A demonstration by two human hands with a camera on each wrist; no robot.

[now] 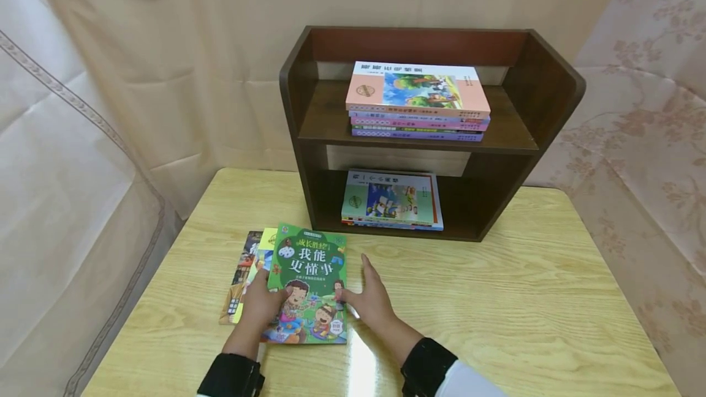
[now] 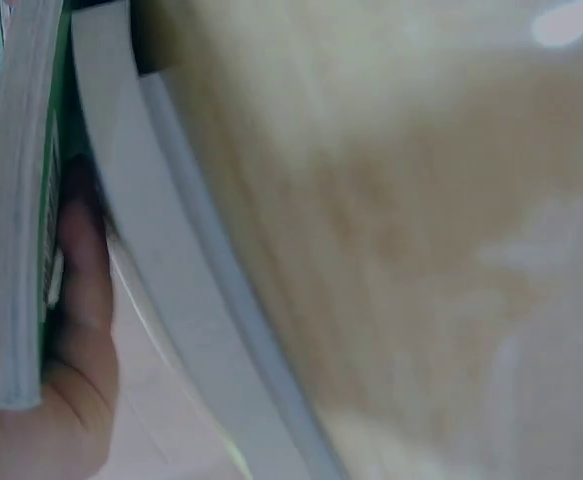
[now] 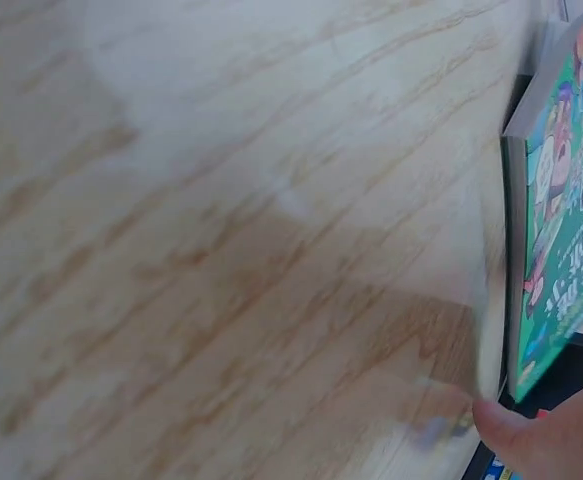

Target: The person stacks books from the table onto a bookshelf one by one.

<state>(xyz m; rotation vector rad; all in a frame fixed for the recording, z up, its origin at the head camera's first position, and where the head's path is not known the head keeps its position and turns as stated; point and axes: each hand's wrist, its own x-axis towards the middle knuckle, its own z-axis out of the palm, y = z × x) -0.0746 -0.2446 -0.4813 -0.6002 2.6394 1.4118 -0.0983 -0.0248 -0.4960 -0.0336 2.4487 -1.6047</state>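
A green children's book [image 1: 311, 299] with cartoon figures on its cover lies over a yellow book [image 1: 268, 239] and a dark-and-tan book [image 1: 241, 280]. My left hand [image 1: 258, 306] grips the green book by its left side, thumb on the cover. In the left wrist view, fingers [image 2: 83, 280] pass under this book, above the pale page edges of the books below [image 2: 166, 230]. My right hand [image 1: 377, 305] is at the book's right edge, its thumb tip overlapping the cover and its index finger stretched forward. Part of that hand [image 3: 551, 430] shows beside the book in the right wrist view.
A dark brown two-tier shelf [image 1: 419, 147] stands at the back of the wooden table [image 1: 496, 311]. Its upper tier bears a stack of several books [image 1: 419, 100], and a lower stack [image 1: 391, 201] lies on the bottom tier. Cloth curtains [image 1: 237, 60] hang behind and at the sides.
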